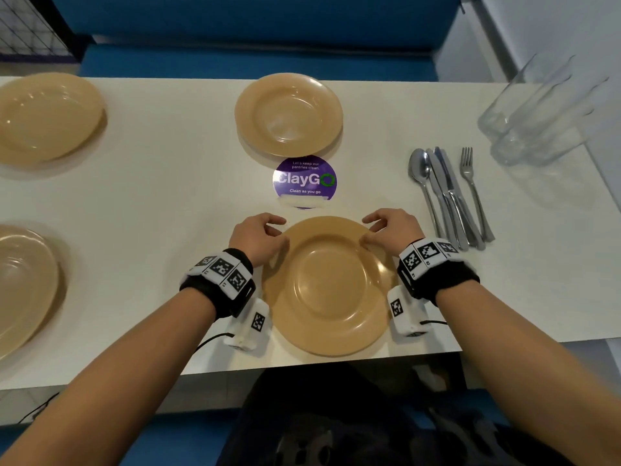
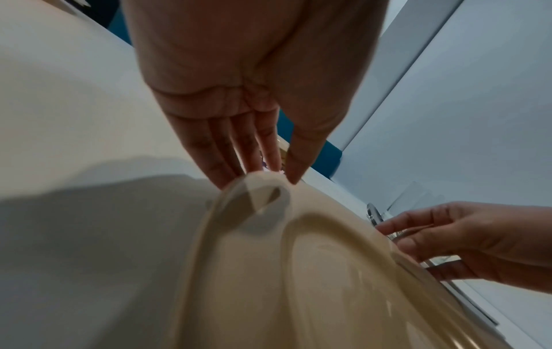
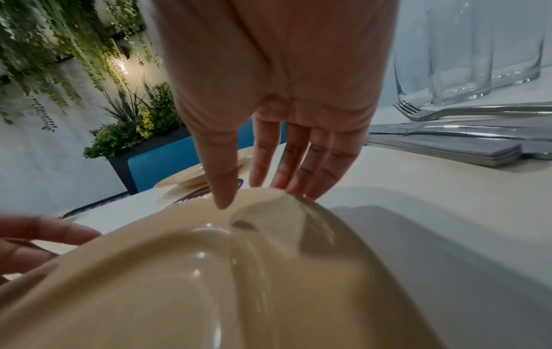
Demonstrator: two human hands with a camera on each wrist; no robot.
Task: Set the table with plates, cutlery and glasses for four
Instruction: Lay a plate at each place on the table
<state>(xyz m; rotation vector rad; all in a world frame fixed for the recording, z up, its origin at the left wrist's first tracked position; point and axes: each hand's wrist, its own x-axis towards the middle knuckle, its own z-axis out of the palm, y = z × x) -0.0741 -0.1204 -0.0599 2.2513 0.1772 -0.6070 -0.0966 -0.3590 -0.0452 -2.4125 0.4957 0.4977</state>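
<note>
A tan plate [image 1: 327, 287] lies on the white table [image 1: 168, 203] near its front edge, right before me. My left hand [image 1: 280, 230] pinches its far-left rim, thumb on top and fingers behind the edge, as the left wrist view shows [image 2: 262, 177]. My right hand [image 1: 368, 232] pinches the far-right rim the same way [image 3: 256, 198]. Three more tan plates lie at the far middle [image 1: 289, 114], far left [image 1: 47, 116] and near left [image 1: 23, 284]. A spoon [image 1: 420, 169], knives [image 1: 447, 193] and a fork [image 1: 470, 176] lie bunched at the right.
Several clear glasses [image 1: 537, 109] stand close together at the far right corner, beside a white wall. A round purple sticker [image 1: 304, 179] lies on the table between the two middle plates. A blue bench [image 1: 255, 62] runs along the far side.
</note>
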